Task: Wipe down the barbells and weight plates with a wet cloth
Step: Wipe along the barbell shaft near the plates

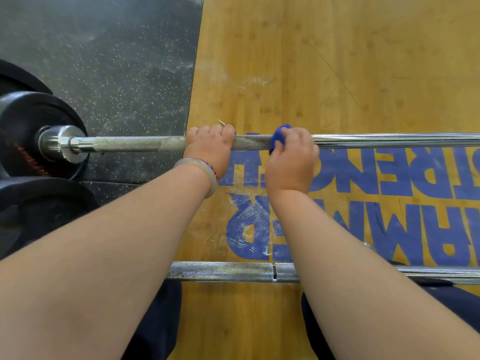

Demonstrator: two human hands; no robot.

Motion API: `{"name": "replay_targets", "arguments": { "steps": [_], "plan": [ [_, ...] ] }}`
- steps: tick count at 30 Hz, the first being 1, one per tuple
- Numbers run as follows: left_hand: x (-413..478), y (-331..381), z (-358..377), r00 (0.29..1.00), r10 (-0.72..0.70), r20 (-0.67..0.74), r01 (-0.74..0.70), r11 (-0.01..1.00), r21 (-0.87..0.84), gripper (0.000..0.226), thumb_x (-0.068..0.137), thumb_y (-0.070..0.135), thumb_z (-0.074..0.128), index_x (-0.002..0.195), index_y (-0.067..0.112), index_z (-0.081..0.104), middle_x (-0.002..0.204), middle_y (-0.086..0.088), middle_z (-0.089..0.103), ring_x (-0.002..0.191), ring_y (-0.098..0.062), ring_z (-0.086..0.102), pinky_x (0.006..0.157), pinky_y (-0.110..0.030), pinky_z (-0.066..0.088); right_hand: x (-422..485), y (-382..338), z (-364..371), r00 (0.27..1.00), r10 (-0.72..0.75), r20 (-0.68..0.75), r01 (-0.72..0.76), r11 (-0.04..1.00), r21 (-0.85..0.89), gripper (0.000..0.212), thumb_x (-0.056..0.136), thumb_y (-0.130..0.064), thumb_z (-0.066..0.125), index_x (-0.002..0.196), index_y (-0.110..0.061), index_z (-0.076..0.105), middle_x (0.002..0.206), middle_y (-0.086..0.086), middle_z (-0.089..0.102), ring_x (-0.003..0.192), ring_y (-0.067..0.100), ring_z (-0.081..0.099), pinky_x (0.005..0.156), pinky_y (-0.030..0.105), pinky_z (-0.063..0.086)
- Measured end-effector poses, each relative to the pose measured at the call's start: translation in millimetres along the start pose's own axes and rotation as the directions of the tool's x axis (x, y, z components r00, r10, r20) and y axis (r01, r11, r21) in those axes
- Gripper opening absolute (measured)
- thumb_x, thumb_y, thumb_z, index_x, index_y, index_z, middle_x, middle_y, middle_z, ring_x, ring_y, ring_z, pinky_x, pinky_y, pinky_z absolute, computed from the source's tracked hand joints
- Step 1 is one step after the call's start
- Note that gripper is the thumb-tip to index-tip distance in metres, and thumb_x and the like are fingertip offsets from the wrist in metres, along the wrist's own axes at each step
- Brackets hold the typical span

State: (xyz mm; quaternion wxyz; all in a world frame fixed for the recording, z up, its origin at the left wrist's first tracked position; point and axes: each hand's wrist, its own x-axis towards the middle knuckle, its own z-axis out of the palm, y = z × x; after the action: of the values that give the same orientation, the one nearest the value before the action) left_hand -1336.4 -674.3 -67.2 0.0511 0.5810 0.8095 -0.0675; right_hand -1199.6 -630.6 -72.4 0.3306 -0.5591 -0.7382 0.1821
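A steel barbell runs left to right across the middle of the view, with black weight plates on its left sleeve. My left hand grips the knurled shaft, fingers curled over the top. Just to its right, my right hand holds a blue cloth wrapped around the same shaft. A second barbell lies nearer to me, partly hidden under my right forearm.
The bars lie over a wooden platform with large blue lettering. Black speckled rubber flooring covers the left side. More black plates sit at the lower left. My dark-trousered legs show at the bottom.
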Motion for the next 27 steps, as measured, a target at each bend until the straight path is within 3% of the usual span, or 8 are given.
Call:
{"name": "replay_targets", "arguments": {
  "steps": [2, 4, 9, 13, 15, 21, 25, 27],
  "plan": [
    [0.1, 0.1, -3.5, 1.0, 0.01, 0.012, -0.01, 1.0, -0.012, 0.042, 0.082, 0.001, 0.043, 0.121, 0.016, 0.038, 0.093, 0.0, 0.036, 0.083, -0.02, 0.033, 0.087, -0.036, 0.031, -5.0, -0.2, 7.1, 0.972, -0.232, 0.031, 0.233, 0.972, -0.015, 0.018, 0.079, 0.002, 0.061, 0.095, -0.002, 0.07, 0.099, 0.012, 0.067, 0.075, 0.035, 0.055, 0.073, 0.033, 0.045],
    [-0.4, -0.2, -5.0, 1.0, 0.017, 0.019, -0.017, 1.0, -0.017, 0.041, 0.082, 0.0, 0.043, 0.12, 0.016, 0.038, 0.092, 0.0, 0.037, 0.083, -0.02, 0.034, 0.087, -0.036, 0.032, 1.0, 8.6, 4.8, 0.955, -0.296, 0.022, 0.296, 0.954, -0.046, 0.017, 0.078, 0.002, 0.06, 0.09, -0.002, 0.072, 0.093, 0.011, 0.068, 0.071, 0.035, 0.055, 0.068, 0.033, 0.048],
    [-0.2, -0.5, -4.8, 1.0, 0.015, 0.02, -0.015, 1.0, -0.021, 0.039, 0.084, 0.0, 0.043, 0.119, 0.016, 0.039, 0.091, 0.0, 0.038, 0.082, -0.019, 0.035, 0.086, -0.036, 0.032, 9.1, 17.8, -1.7, 0.994, 0.09, -0.057, -0.091, 0.996, -0.005, 0.023, 0.088, -0.002, 0.052, 0.101, -0.006, 0.071, 0.105, 0.007, 0.066, 0.082, 0.024, 0.037, 0.071, 0.027, 0.033],
    [-0.2, -0.2, -3.4, 1.0, 0.015, 0.012, -0.015, 1.0, -0.015, 0.04, 0.081, -0.001, 0.043, 0.117, 0.016, 0.039, 0.09, 0.0, 0.037, 0.08, -0.019, 0.035, 0.084, -0.035, 0.03, -4.6, 7.7, 7.9, 0.954, -0.3, -0.02, 0.299, 0.954, -0.019, 0.017, 0.085, -0.004, 0.056, 0.09, -0.005, 0.071, 0.097, 0.006, 0.068, 0.073, 0.028, 0.047, 0.071, 0.029, 0.041],
    [-0.2, -0.5, -2.4, 1.0, 0.012, 0.006, -0.012, 1.0, -0.002, 0.039, 0.081, -0.001, 0.043, 0.115, 0.017, 0.039, 0.088, 0.001, 0.037, 0.079, -0.019, 0.035, 0.08, -0.033, 0.027, -1.1, 13.1, 7.3, 0.939, -0.344, -0.015, 0.343, 0.939, -0.024, 0.021, 0.086, -0.009, 0.049, 0.086, -0.004, 0.07, 0.095, 0.007, 0.068, 0.071, 0.031, 0.05, 0.069, 0.029, 0.042],
    [-0.8, 0.2, -3.6, 1.0, 0.007, -0.005, -0.008, 1.0, -0.015, 0.037, 0.081, -0.002, 0.042, 0.113, 0.017, 0.039, 0.087, 0.001, 0.037, 0.078, -0.019, 0.035, 0.078, -0.033, 0.025, 4.4, 21.1, -0.9, 0.989, 0.103, -0.109, -0.1, 0.995, 0.027, 0.014, 0.088, -0.002, 0.054, 0.092, -0.003, 0.067, 0.103, 0.012, 0.062, 0.082, 0.025, 0.04, 0.07, 0.022, 0.025],
    [-1.9, 1.2, -3.0, 1.0, 0.006, -0.016, -0.007, 1.0, -0.014, 0.036, 0.081, -0.001, 0.042, 0.112, 0.017, 0.039, 0.086, 0.001, 0.038, 0.078, -0.02, 0.035, 0.076, -0.033, 0.024, -7.9, 3.3, 12.2, 0.948, -0.318, 0.019, 0.319, 0.948, -0.007, 0.011, 0.078, 0.004, 0.061, 0.084, -0.003, 0.068, 0.092, 0.013, 0.065, 0.068, 0.033, 0.05, 0.069, 0.029, 0.035],
    [-1.7, 0.6, -2.4, 1.0, 0.008, -0.016, -0.008, 1.0, -0.013, 0.036, 0.081, -0.001, 0.042, 0.112, 0.017, 0.039, 0.087, 0.001, 0.038, 0.078, -0.02, 0.035, 0.077, -0.033, 0.024, -2.5, 7.2, 10.9, 0.941, -0.337, 0.019, 0.338, 0.941, -0.023, 0.011, 0.077, 0.005, 0.061, 0.082, -0.003, 0.068, 0.09, 0.013, 0.065, 0.069, 0.035, 0.051, 0.066, 0.03, 0.038]
  ]
}}
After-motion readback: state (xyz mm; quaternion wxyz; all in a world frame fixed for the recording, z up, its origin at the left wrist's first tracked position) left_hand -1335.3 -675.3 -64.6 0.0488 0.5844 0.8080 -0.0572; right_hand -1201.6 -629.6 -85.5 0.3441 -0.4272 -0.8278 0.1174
